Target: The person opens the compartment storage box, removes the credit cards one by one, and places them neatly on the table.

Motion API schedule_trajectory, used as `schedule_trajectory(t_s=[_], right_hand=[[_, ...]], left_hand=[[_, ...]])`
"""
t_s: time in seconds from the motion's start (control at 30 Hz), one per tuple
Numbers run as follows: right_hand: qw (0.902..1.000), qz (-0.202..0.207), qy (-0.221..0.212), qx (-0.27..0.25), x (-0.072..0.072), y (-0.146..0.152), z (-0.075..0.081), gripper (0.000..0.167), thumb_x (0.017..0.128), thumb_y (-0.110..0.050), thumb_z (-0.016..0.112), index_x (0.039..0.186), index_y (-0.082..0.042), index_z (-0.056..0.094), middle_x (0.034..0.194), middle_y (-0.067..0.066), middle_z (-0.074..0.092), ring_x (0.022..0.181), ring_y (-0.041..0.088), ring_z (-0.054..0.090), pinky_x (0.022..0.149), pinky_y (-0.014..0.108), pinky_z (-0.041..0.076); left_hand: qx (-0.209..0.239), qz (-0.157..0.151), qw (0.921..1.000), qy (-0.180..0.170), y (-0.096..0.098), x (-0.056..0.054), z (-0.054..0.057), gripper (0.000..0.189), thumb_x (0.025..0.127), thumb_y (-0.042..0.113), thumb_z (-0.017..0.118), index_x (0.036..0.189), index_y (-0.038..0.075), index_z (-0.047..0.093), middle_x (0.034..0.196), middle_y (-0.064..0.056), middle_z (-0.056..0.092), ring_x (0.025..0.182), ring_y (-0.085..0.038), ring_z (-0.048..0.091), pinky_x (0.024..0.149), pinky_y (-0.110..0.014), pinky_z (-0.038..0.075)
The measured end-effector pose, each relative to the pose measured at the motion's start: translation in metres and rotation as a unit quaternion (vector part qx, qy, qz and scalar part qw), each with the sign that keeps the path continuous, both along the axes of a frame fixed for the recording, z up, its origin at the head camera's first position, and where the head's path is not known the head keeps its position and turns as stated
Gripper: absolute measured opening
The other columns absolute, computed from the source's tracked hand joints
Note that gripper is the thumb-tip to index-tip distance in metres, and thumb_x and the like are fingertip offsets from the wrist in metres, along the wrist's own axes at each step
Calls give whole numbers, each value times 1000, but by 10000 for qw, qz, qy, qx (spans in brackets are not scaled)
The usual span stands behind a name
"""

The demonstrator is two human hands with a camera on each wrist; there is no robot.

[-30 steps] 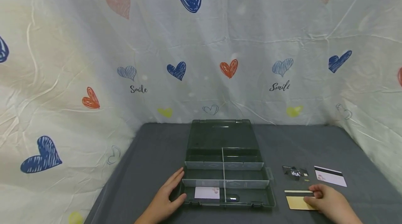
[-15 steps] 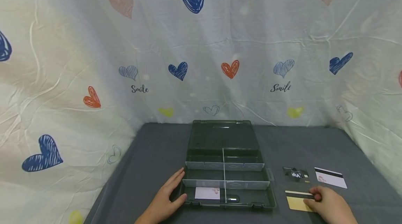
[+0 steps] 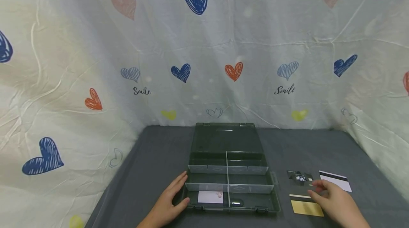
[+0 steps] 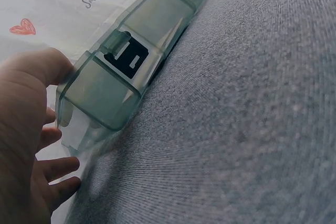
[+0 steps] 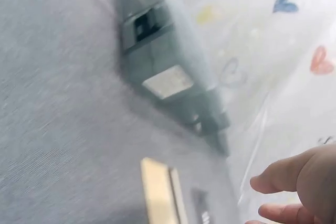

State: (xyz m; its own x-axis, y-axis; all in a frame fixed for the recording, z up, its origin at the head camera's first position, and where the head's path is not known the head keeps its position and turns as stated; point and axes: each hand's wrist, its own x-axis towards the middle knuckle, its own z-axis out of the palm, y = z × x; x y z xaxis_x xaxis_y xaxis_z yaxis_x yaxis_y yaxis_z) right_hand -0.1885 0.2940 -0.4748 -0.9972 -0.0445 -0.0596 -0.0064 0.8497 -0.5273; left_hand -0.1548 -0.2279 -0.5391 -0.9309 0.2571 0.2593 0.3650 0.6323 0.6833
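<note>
A green translucent compartment box (image 3: 227,137) lies with its lid folded back on the table. My left hand (image 3: 167,201) rests along its left side, thumb at the front corner and fingers extended. A white card (image 3: 209,197) lies in the front left compartment; a small dark oval object (image 3: 236,202) sits in the front right one. My right hand (image 3: 338,202) hovers by a gold striped card (image 3: 305,207), thumb and fingers apart with nothing between them. The gold card (image 5: 159,198) lies flat, away from the fingers in the right wrist view.
Behind the gold card lies a black VIP card (image 3: 299,177). Beside it is a white card with a dark stripe (image 3: 337,178), partly covered by my right hand. A grey cloth (image 3: 163,150) covers the table, and a heart-print curtain (image 3: 204,43) hangs behind.
My right hand has let go of the gold card and moved up slightly, toward the VIP card. The gold card stays in place. My left hand keeps its position on the box.
</note>
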Motion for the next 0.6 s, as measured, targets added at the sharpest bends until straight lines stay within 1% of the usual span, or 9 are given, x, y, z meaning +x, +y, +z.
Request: schedule_trajectory(t_s=[0.13,0.23,0.33,0.43,0.5,0.6], right_hand=[[9998,26,40,-212,-1,-9,15,47,97,-36,71,124,3,66,112,14,72,88,22,71,70,39,53],[9995,42,14,-298,-3,-18,26,55,97,-40,71,128,5,64,120,20,68,91,24,70,69,40,55],[9992,131,106,-365,-3,-31,34,56,97,-41,72,130,4,63,125,22,66,93,24,69,69,41,56],[9983,263,191,-477,-3,-46,40,54,96,-40,73,130,1,64,125,18,65,93,21,67,71,41,57],[9971,391,328,-564,-2,-56,43,49,95,-37,75,129,-2,66,124,13,66,93,18,65,74,39,58],[9950,546,497,-668,-2,-71,47,45,94,-35,76,127,-5,67,123,8,66,94,17,64,76,35,58]], left_hand=[[14,-1,9999,-111,0,-1,0,70,95,25,76,154,3,45,163,-5,38,146,-29,38,111,-50,41],[3,-4,10000,-60,-1,-1,-1,70,95,25,76,154,3,46,162,-5,38,146,-30,38,110,-49,42],[-2,18,10000,-19,-1,-2,-2,70,94,24,77,153,3,46,162,-5,39,145,-30,39,109,-49,43],[29,28,9999,-95,-1,-1,-2,71,94,25,77,154,4,46,163,-3,38,146,-29,39,109,-50,43],[49,34,9998,-181,-2,-1,-2,71,94,26,77,154,5,46,163,-2,38,146,-28,38,109,-50,43],[92,24,9994,-319,-2,-1,-1,73,94,26,77,155,5,45,164,0,36,147,-25,36,110,-51,41]])
